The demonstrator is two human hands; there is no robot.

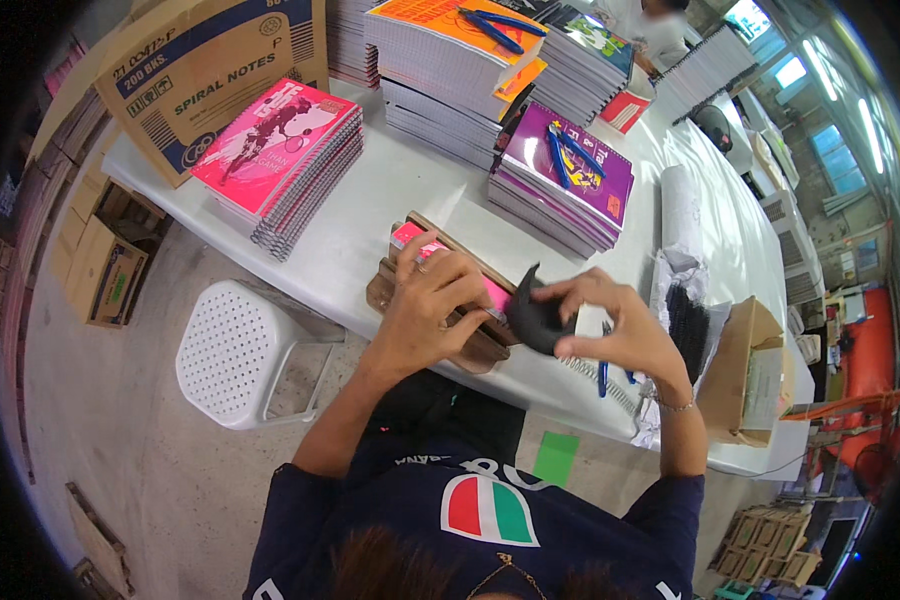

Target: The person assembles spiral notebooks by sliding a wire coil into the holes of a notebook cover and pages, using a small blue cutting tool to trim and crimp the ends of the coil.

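Bright Pink, Purple and Orange

The square-cornered pink paper notebooks (262, 145) have a dark pink and white picture on top. The thick purple paper notebooks (592, 192) show yellow and white on their cover. The flat orange paper notebook (425, 18) is bright all over. The big brown cardboard box (215, 95) has dark blue bands and black print. The long brown wooden holder (485, 354) has a thin pink paper notebook (496, 294) in it. The curved black thing (537, 325) is plain. The white plastic stool (228, 350) has rows of little round holes. The dark blue cloth shirt (370, 515) has a red, white and green patch.
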